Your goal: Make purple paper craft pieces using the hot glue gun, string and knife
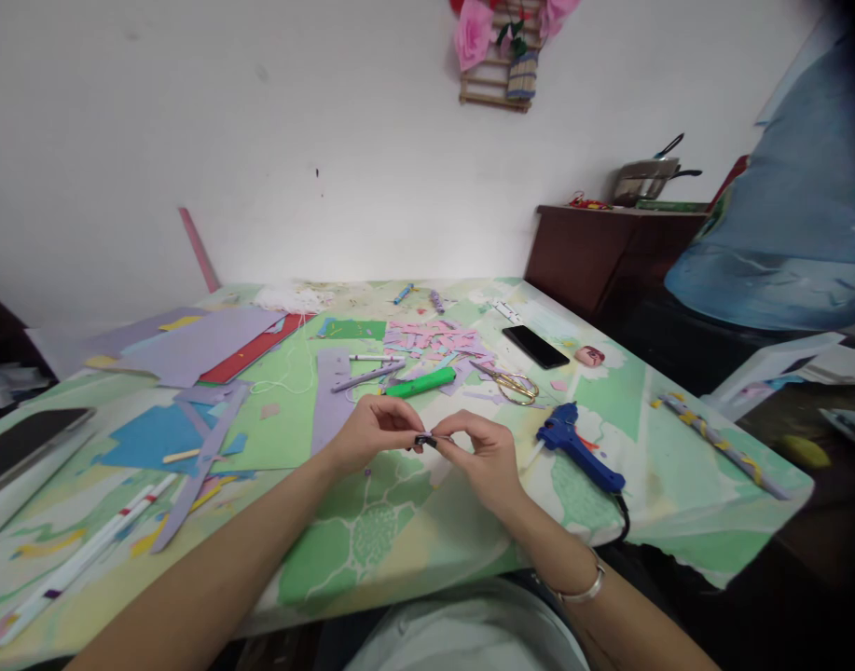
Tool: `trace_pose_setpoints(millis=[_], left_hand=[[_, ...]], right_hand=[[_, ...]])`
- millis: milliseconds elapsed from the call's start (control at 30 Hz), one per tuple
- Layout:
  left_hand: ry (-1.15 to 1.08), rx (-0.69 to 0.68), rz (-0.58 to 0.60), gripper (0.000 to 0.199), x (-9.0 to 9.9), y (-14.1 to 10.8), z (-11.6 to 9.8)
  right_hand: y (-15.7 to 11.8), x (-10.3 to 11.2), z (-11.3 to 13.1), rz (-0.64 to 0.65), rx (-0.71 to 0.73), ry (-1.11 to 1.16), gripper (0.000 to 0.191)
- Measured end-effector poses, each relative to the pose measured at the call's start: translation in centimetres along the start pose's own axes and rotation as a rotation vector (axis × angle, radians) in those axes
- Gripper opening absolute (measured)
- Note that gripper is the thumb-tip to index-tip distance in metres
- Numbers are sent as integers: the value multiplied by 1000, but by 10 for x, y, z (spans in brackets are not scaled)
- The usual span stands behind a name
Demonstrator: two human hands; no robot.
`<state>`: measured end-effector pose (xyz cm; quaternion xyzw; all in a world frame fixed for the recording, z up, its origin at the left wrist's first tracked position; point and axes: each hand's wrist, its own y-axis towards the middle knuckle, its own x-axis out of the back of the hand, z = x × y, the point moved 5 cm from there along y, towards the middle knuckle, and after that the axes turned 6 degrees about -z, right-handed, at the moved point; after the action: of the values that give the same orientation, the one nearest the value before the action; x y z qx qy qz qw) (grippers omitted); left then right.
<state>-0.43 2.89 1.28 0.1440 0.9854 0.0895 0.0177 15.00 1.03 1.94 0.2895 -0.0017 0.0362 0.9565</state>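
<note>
My left hand (374, 432) and my right hand (486, 457) meet above the near middle of the table. Between their fingertips is a small dark piece (425, 440), pinched from both sides; its kind is too small to make out. Just beyond my left hand lies a green utility knife (421, 382). A blue glue gun (581, 449) rests on its side to the right of my right hand, its cord running off the table edge. Gold-handled scissors (515, 384) lie behind my right hand.
Pink paper scraps (431, 340) are heaped mid-table. A black phone (535, 346) lies to their right. Colored paper sheets (210, 345) and purple strips (203, 466) cover the left side. A wrapped stick (724, 445) lies far right. A large water bottle (783, 205) stands beyond the right edge.
</note>
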Motion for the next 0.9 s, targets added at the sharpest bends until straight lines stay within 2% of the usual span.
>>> trace_pose_setpoints(millis=[200, 500, 733, 900], left_hand=[[18, 5, -19, 15, 0, 1, 1], [-14, -26, -184, 20, 11, 7, 6], [18, 43, -174, 18, 11, 9, 12], [48, 63, -311, 23, 23, 11, 14]], right_hand=[[0, 1, 0, -25, 19, -33, 5], [5, 8, -20, -126, -169, -2, 8], [32, 0, -15, -14, -270, 166, 6], [55, -15, -12, 195, -375, 151, 7]])
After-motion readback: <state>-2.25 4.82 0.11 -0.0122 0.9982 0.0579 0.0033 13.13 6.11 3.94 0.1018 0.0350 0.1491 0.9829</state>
